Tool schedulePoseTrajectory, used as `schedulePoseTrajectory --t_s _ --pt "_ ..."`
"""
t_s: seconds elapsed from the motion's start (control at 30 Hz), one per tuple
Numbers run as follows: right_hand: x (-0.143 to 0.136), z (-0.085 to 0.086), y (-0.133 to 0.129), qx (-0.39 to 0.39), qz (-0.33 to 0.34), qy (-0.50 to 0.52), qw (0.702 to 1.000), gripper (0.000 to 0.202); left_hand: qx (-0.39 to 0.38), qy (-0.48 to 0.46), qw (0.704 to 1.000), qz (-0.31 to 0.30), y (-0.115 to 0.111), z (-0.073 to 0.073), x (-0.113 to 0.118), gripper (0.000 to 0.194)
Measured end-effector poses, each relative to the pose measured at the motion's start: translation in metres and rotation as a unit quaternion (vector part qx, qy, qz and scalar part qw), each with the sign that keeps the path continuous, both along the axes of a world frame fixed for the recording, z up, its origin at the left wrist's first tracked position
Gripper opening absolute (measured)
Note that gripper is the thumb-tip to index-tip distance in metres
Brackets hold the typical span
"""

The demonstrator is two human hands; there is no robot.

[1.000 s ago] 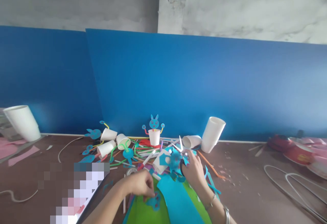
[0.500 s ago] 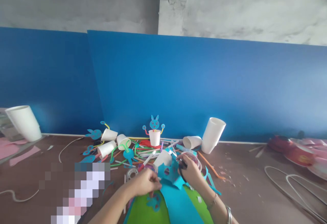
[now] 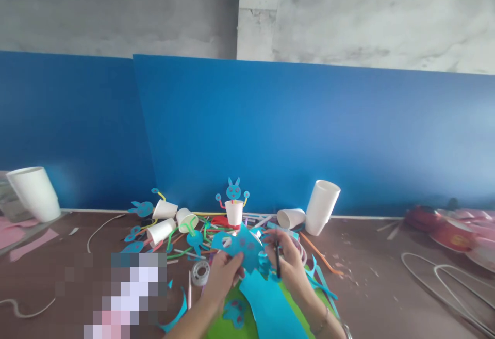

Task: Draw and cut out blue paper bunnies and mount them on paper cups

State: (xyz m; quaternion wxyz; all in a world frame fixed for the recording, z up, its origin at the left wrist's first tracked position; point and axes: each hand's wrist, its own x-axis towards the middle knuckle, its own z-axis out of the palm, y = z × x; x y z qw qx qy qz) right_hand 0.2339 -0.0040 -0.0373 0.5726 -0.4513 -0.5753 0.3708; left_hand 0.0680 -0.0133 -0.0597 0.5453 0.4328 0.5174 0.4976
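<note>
My left hand (image 3: 222, 279) pinches a piece of blue paper (image 3: 247, 246) with a cut hole and small pink drawings. My right hand (image 3: 290, 259) grips scissors (image 3: 277, 259) with a black handle, close to the paper's right edge; their blades are hard to make out. Under my hands lie a larger blue paper sheet (image 3: 270, 303) and a green sheet (image 3: 218, 327). A small blue cut-out (image 3: 234, 312) with pink marks rests on the green one. Beyond, a white paper cup (image 3: 234, 213) stands upright with a blue rabbit head (image 3: 233, 191) and bent-straw arms.
Several decorated cups lie tipped at the left, one a white cup (image 3: 160, 231). Loose straws spread across the middle. A tape roll (image 3: 200, 273) sits left of my hands. A tall cup stack (image 3: 323, 207) leans at back right. A white cable (image 3: 444, 272) curls at far right.
My left hand has risen and now holds the blue paper, which has turned and moved left. The right hand with the scissors has shifted slightly right. A blue scrap strip shows at lower left.
</note>
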Motion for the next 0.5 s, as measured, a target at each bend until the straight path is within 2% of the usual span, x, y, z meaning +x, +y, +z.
schedulePoseTrajectory --t_s 0.07,0.1,0.17,0.23,0.37,0.43,0.5 --pt "-0.01 -0.002 -0.006 0.022 -0.054 0.03 0.998 0.023 -0.003 -0.065 0.996 0.066 0.002 0.006 -0.004 0.044" --pt "-0.015 -0.004 -0.008 0.011 -0.04 0.04 0.998 0.023 -0.003 -0.1 0.99 0.096 0.003 0.009 -0.007 0.044" --pt "-0.027 -0.011 -0.014 -0.038 0.04 0.051 0.997 0.026 0.0 -0.157 0.978 0.136 0.004 0.013 -0.011 0.044" --pt "-0.039 -0.02 -0.019 -0.119 0.125 0.044 0.984 0.03 0.005 -0.185 0.971 0.151 0.006 0.014 -0.013 0.046" --pt "-0.057 -0.032 -0.029 -0.199 0.205 0.042 0.957 0.032 -0.026 -0.203 0.958 0.202 0.008 0.006 -0.01 0.048" --pt "-0.06 -0.032 -0.033 -0.189 0.214 0.055 0.957 0.03 -0.047 -0.21 0.956 0.201 0.006 0.0 -0.004 0.049" --pt "-0.061 -0.031 -0.035 -0.162 0.212 0.074 0.961 0.029 -0.069 -0.222 0.958 0.164 0.002 -0.004 0.003 0.046"
